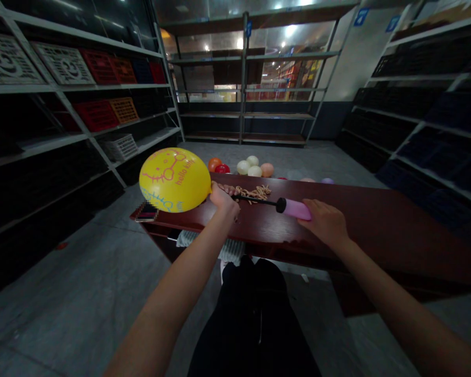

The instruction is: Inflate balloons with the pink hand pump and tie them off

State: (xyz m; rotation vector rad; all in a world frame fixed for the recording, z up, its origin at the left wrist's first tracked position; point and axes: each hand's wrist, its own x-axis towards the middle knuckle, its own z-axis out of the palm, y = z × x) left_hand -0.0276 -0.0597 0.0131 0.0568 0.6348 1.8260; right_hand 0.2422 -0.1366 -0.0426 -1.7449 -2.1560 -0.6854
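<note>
A large inflated yellow balloon (175, 180) with pink and blue cartoon print and "hello kitty" lettering extends left from my left hand (223, 199). That hand is closed at the balloon's neck, around one end of a hand balloon pump (296, 209). The pump has a pink barrel and a black cap, with its black rod drawn out between my two hands. My right hand (326, 222) is wrapped around the far end of the pink barrel. Just behind the rod, a heap of small tan curled pieces (255, 192) lies on the dark red table (377, 225). My fingers hide the balloon's mouth.
Orange, red, white and peach balloons (254, 171) rest beyond the table's far edge. A dark flat item (147, 211), blurred out, lies at the left table corner. Grey ribbed cloth (231, 250) shows under the front edge. Shelves with crates (98, 115) flank both sides.
</note>
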